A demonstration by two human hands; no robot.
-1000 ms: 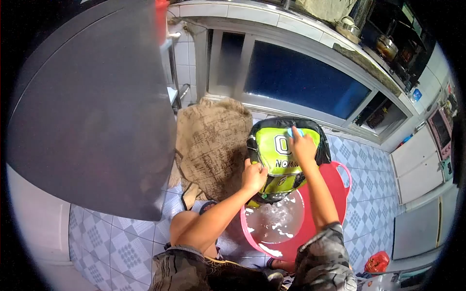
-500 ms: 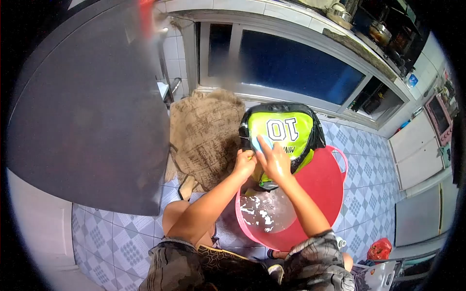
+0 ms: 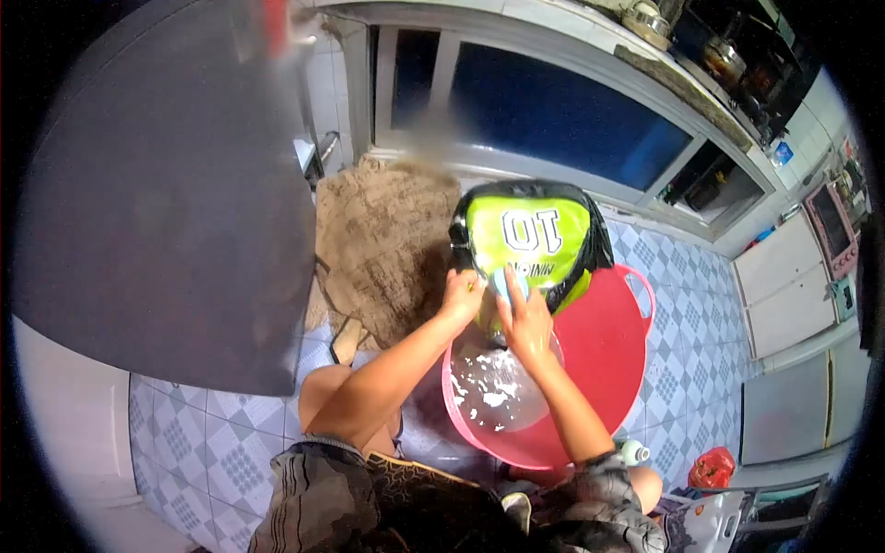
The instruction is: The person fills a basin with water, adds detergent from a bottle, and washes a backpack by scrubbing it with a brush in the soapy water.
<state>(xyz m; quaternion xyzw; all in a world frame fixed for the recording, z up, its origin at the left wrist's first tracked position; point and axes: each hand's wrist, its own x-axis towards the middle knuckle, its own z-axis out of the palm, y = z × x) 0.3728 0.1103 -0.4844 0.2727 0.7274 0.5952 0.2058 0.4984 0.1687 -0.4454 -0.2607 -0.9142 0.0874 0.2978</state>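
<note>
A black and lime-green backpack (image 3: 576, 226) marked with a "10" leans over the far rim of a pink tub (image 3: 604, 341). My left hand (image 3: 463, 293) is closed on the backpack's near left edge. Under my right hand (image 3: 526, 323) is a small light blue oval thing (image 3: 509, 284), pressed on the green panel below the number; whether it is a brush or a sponge I cannot tell. Water with white suds (image 3: 498, 398) lies in the near left of the tub.
A brown mat (image 3: 383, 249) covers the floor left of the backpack. A large dark panel (image 3: 166, 212) fills the left side. At right are a white bottle (image 3: 634, 452) and a red plastic bag (image 3: 712, 468). A counter with pots (image 3: 645, 23) runs along the back.
My right hand and the light blue thing have slid down the green panel, towards me, uncovering the number. The left hand keeps its hold; the whole view has shifted slightly.
</note>
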